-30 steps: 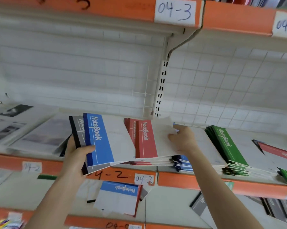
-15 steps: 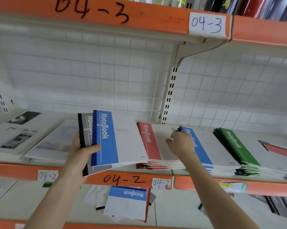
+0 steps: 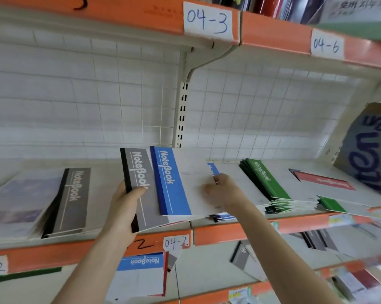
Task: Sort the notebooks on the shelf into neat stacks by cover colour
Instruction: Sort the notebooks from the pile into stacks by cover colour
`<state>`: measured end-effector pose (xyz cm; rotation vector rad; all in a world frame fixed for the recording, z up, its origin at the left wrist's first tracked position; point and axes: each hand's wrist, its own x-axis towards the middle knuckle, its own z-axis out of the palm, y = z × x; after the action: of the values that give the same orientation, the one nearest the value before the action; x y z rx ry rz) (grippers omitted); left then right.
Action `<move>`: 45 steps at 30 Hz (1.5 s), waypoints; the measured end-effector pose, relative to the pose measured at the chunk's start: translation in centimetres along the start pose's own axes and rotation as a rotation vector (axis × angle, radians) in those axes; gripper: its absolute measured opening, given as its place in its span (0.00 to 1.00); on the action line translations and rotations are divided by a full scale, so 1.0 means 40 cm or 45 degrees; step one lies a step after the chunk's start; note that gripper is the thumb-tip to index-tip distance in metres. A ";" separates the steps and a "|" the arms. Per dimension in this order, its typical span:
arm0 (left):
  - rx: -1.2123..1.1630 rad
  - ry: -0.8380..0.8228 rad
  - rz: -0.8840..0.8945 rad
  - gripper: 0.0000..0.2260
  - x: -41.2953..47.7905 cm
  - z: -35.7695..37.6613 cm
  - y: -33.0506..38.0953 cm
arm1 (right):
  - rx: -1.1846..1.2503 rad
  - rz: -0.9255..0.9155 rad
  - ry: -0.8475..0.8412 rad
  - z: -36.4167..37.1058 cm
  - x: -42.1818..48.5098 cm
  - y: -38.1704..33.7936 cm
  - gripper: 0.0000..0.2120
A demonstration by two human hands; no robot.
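Clutching the grey notebook (image 3: 141, 183) by its spine above the shelf (image 3: 229, 234), left hand (image 3: 125, 207) supports the blue notebook (image 3: 169, 183); blurred right hand (image 3: 222, 189) meets its cover, grip unclear. Probably light, floppy: hold near spines.

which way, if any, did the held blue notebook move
Yes: the blue notebook in the left hand moved right, closer to the shelf upright.

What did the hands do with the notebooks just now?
The left hand carried its grey notebook and blue notebook rightward, toward the blue stack. The right hand left the shelf stacks and now pinches the blue notebook's white edge. The left hand's grip stayed the same; the green stack stayed put.
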<state>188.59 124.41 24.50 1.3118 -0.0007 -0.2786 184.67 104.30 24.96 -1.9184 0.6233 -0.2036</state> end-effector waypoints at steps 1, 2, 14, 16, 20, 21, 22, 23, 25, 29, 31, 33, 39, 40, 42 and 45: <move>0.029 -0.017 0.015 0.07 0.001 0.017 -0.001 | 0.009 0.012 0.060 -0.028 0.005 0.008 0.10; 0.062 -0.043 0.032 0.08 0.004 0.031 -0.004 | 0.017 0.027 0.119 -0.058 0.010 0.015 0.08; 0.148 -0.151 0.116 0.14 0.031 0.130 -0.020 | -0.406 0.055 0.423 -0.287 0.094 0.091 0.10; 0.145 -0.147 0.118 0.14 0.034 0.135 -0.020 | -0.603 0.054 0.399 -0.277 0.098 0.095 0.06; 0.137 -0.148 0.098 0.15 0.042 0.140 -0.021 | -0.862 0.086 0.409 -0.240 0.107 0.094 0.11; 0.132 -0.157 0.090 0.17 0.043 0.140 -0.021 | -0.903 0.092 0.412 -0.232 0.107 0.096 0.13; 0.126 -0.169 0.078 0.19 0.044 0.138 -0.021 | -0.942 0.089 0.418 -0.226 0.108 0.099 0.14; 0.120 -0.182 0.063 0.20 0.044 0.136 -0.019 | -0.985 0.093 0.416 -0.219 0.104 0.099 0.14; 0.113 -0.201 0.044 0.23 0.044 0.128 -0.016 | -1.095 0.068 0.427 -0.207 0.101 0.092 0.07; 0.108 -0.165 0.049 0.23 0.049 0.092 -0.008 | -1.194 -0.115 0.427 -0.165 0.099 0.063 0.15; 0.118 -0.130 0.063 0.21 0.048 0.060 -0.002 | -1.147 -0.266 0.385 -0.120 0.101 0.045 0.18; 0.147 -0.068 0.107 0.19 0.044 0.018 0.005 | -1.062 -0.374 0.319 -0.062 0.103 0.030 0.16; 0.314 0.120 0.272 0.17 0.033 -0.162 0.039 | -0.859 -0.600 0.234 0.106 0.088 0.000 0.14; 0.390 0.158 0.307 0.16 0.037 -0.193 0.044 | -0.859 -0.629 0.218 0.126 0.084 -0.005 0.15; 0.670 0.257 0.394 0.13 0.054 -0.250 0.046 | -0.873 -0.673 0.187 0.160 0.073 -0.016 0.16; 1.358 0.427 0.440 0.06 0.068 -0.295 0.042 | -0.889 -0.721 0.163 0.197 0.060 -0.021 0.16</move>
<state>193.40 135.47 22.59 2.3664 -0.1037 0.2993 190.24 109.69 22.02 -2.7533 0.2178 -0.5210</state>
